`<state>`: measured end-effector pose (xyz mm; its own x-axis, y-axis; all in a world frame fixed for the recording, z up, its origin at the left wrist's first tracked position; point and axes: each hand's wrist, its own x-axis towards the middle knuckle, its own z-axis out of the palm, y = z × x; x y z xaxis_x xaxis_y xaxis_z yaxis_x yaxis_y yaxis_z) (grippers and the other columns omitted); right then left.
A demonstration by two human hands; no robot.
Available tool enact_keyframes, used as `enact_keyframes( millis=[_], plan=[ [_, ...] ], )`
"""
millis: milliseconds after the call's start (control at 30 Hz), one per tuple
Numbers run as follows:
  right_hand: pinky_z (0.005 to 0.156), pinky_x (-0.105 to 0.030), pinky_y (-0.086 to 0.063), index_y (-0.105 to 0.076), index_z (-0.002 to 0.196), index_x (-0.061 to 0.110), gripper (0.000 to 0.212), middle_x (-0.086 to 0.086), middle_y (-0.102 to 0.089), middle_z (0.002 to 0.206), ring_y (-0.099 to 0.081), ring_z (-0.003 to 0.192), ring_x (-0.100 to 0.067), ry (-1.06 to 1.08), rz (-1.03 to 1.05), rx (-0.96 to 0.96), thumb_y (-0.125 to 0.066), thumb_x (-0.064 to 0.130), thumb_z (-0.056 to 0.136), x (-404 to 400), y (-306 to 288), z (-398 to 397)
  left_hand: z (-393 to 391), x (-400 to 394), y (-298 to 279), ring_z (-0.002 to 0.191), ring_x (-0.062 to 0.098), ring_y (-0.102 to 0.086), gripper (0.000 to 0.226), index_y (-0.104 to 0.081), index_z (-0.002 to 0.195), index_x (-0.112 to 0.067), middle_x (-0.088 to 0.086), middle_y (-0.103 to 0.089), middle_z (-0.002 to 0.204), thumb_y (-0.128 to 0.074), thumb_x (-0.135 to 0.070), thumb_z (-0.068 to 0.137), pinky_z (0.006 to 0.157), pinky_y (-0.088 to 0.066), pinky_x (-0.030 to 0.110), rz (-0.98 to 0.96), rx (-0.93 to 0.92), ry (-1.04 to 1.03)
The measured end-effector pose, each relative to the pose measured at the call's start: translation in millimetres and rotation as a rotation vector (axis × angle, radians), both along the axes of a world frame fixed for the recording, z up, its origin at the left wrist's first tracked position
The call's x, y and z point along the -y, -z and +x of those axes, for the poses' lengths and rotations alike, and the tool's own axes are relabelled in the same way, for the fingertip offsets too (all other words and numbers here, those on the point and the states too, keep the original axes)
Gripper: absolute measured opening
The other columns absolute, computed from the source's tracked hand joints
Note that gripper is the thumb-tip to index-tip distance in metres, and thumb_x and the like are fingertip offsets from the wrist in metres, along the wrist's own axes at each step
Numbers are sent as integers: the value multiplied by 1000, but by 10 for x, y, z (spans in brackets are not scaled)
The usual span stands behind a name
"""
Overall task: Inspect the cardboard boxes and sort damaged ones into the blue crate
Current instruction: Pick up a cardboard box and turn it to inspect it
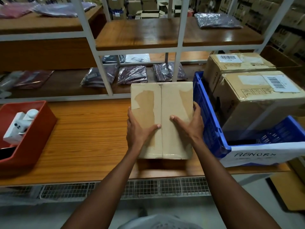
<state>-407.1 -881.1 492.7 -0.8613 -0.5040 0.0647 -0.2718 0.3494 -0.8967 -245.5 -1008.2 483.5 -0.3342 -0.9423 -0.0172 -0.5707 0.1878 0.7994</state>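
A tan cardboard box (pixel 166 103) stands on the wooden table (pixel 85 139) in front of me, its taped top face torn, with darker bare patches where the surface has peeled. My left hand (pixel 137 129) grips its left side, thumb lying across the top. My right hand (pixel 189 123) grips its right side, thumb also on top. Just right of the box stands the blue crate (pixel 212 129) with a white paper label reading "ABNORN". Two larger cardboard boxes, a near box (pixel 252 103) and a far box (pixel 236 63), sit in the crate.
A red bin (pixel 31 139) with white devices sits at the table's left end. White shelf posts (pixel 179 66) rise behind the table. Bagged garments (pixel 132 74) lie on the low shelf beyond. A wire mesh rack (pixel 148 187) runs under the table's front edge.
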Motion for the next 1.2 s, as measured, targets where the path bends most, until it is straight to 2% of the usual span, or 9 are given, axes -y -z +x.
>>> enact_keyframes(
  millis=[100,200,333,467,600,733,867,1033,1200],
  plan=[
    [116,-50,-44,-32,159,22,111,-5,-48,154,-48,136,-21,-100,14,75,-94,45,69,-84,29,-14,-22,59,9,136,37,-49,140,-9,163,-33,8,-44,156,-95,-64,58,96,-51,51,-19,-12,-19],
    [112,-35,-32,-16,166,26,130,-5,-37,164,-39,144,-22,-193,66,122,-98,38,66,-239,166,94,-69,122,31,132,36,-52,136,-12,160,-33,8,-47,152,-93,-67,57,96,-54,51,-14,-35,-7],
    [100,-30,-37,-19,163,30,126,-2,-45,157,-45,132,-16,-115,107,150,-97,47,66,-302,338,270,-41,320,65,134,33,-50,130,-14,161,-25,11,-47,151,-97,-51,64,101,-51,48,88,-93,100],
    [106,-38,-43,-29,159,31,111,0,-51,154,-50,139,-26,-61,117,169,-92,53,71,-224,334,249,221,395,198,132,24,-51,119,-28,158,-26,2,-52,146,-100,-36,65,98,-48,40,126,-116,261],
    [105,-49,-52,-37,153,36,101,4,-59,140,-57,129,-24,-6,114,152,-89,60,71,-144,363,219,402,209,434,136,20,-49,136,-19,161,-42,-6,-48,152,-104,-44,54,109,-49,47,186,-203,297],
    [103,-49,-54,-38,151,39,98,6,-61,136,-59,125,-23,29,105,144,-86,67,69,-59,406,182,372,78,481,136,18,-50,138,-15,164,-40,-7,-48,153,-103,-41,59,112,-47,40,189,-239,227],
    [109,-45,-48,-25,158,37,119,6,-50,149,-51,135,-24,-120,77,183,-95,59,64,-121,452,117,320,98,460,141,18,-49,127,-14,165,-43,-8,-45,161,-97,-47,69,113,-47,39,121,-246,202],
    [122,-47,-30,0,165,47,149,8,-14,175,-21,158,-22,-289,125,88,-99,59,54,-256,517,124,229,188,472,146,23,-44,114,-19,165,-42,-5,-40,166,-91,-48,77,116,-45,50,110,-228,192],
    [119,-56,-39,-33,157,52,111,6,-38,167,-28,157,-23,-219,253,-68,-96,52,64,-256,651,105,150,218,463,146,20,-44,87,-44,158,-31,-3,-45,162,-87,-42,84,110,-41,33,135,-221,205]
  ],
)
